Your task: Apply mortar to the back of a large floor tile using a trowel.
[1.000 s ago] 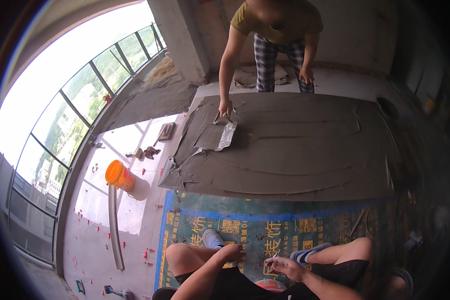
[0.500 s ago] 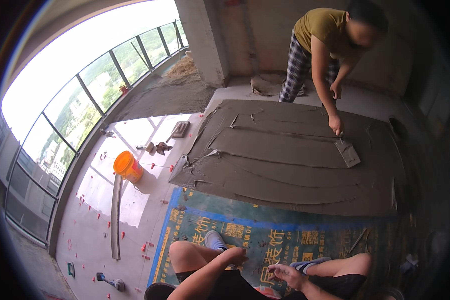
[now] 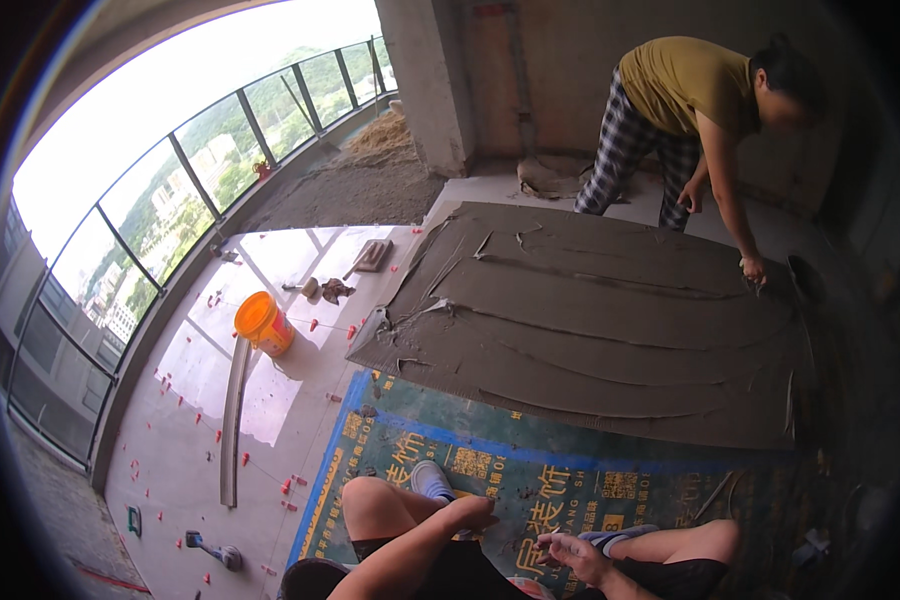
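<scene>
Head view: mortar bed (image 3: 590, 320) lies crosswise beyond right grip (image 3: 576, 556), loosely open, seemingly empty; left grip (image 3: 473, 513), I can't tell.

Yellow characters (image 3: 552, 482), square codes (image 3: 472, 461) on green sheet (image 3: 448, 403).

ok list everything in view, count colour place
mortar layer: one, grey, centre
sheet: one, green, below mortar layer
floor: one, pale, left
bucket: one, orange, left
long strip: one, grey, below bucket
flat tool: one, grey, beside mortar layer
handled tool: one, blue-grey, lower left
clips: several, red, left
railing: one, dark, upper left
sand heap: one, tan, near railing
co-worker: one, mustard top, upper right
shoes: two, blue-white, lower centre
legs: two, bare, bottom
left hand: one, bare, bottom
right hand: one, bare, bottom
</scene>
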The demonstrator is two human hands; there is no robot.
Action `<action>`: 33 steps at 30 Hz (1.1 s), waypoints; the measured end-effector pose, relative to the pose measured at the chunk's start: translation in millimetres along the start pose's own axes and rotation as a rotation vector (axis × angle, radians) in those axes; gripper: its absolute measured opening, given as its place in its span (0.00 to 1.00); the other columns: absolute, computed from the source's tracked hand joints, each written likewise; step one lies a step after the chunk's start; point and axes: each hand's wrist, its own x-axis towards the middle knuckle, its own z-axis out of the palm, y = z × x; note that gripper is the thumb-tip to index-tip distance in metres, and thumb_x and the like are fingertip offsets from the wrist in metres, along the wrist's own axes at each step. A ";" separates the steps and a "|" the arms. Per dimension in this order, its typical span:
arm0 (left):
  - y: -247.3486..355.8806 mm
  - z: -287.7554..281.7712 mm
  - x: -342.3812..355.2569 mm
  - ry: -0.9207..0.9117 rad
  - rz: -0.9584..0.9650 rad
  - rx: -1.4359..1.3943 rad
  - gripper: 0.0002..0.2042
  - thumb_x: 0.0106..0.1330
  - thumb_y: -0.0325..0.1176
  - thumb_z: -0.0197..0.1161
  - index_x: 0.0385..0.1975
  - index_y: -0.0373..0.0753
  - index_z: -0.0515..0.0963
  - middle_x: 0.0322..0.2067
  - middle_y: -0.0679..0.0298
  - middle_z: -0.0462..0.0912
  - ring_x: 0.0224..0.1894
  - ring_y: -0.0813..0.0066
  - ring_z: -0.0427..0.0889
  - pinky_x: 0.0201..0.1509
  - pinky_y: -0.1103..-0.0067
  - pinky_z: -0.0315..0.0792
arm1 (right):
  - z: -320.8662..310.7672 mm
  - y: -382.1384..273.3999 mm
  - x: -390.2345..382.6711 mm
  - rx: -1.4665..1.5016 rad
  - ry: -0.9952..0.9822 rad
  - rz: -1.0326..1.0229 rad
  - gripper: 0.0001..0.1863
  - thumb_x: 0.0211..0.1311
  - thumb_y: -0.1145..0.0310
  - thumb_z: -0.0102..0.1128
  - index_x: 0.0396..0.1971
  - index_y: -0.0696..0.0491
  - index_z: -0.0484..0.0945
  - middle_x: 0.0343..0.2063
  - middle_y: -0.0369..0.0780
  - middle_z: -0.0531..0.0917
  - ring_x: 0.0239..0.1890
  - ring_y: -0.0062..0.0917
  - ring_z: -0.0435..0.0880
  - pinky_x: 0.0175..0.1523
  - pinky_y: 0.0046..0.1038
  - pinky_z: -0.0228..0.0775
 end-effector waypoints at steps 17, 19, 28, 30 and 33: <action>16.6 -15.5 -10.9 -0.060 -0.035 -0.020 0.20 0.62 0.45 0.54 0.32 0.29 0.77 0.31 0.45 0.80 0.37 0.49 0.79 0.41 0.63 0.71 | 1.5 -1.3 -3.4 0.008 0.001 -0.007 0.25 0.68 0.57 0.45 0.56 0.61 0.64 0.50 0.41 0.74 0.49 0.27 0.77 0.54 0.25 0.66; 20.9 -18.5 -11.7 -0.059 -0.047 -0.011 0.20 0.61 0.45 0.54 0.32 0.29 0.77 0.31 0.45 0.80 0.37 0.50 0.79 0.41 0.63 0.71 | 1.2 -0.9 -2.3 0.014 0.001 -0.007 0.25 0.68 0.56 0.45 0.56 0.61 0.64 0.49 0.41 0.74 0.49 0.26 0.78 0.54 0.25 0.66; 20.0 -18.2 -11.5 -0.039 -0.079 -0.004 0.20 0.60 0.46 0.56 0.32 0.30 0.78 0.31 0.47 0.80 0.37 0.50 0.80 0.41 0.64 0.72 | 1.1 -0.1 -1.2 0.012 0.000 -0.021 0.26 0.68 0.55 0.46 0.55 0.61 0.64 0.49 0.40 0.75 0.48 0.26 0.78 0.52 0.24 0.66; 22.3 -19.4 -12.4 -0.027 -0.086 -0.014 0.20 0.59 0.47 0.57 0.31 0.31 0.79 0.31 0.48 0.81 0.37 0.50 0.80 0.40 0.65 0.72 | 0.4 0.6 -1.3 0.015 -0.001 -0.022 0.26 0.68 0.55 0.46 0.55 0.61 0.64 0.49 0.40 0.75 0.48 0.26 0.78 0.52 0.24 0.66; 29.8 -25.1 -14.3 -0.045 -0.094 0.009 0.20 0.61 0.46 0.54 0.32 0.29 0.78 0.32 0.46 0.80 0.38 0.50 0.80 0.42 0.64 0.72 | -1.2 2.1 -1.9 0.008 0.004 -0.029 0.26 0.68 0.56 0.46 0.55 0.61 0.64 0.48 0.41 0.74 0.48 0.26 0.78 0.53 0.25 0.66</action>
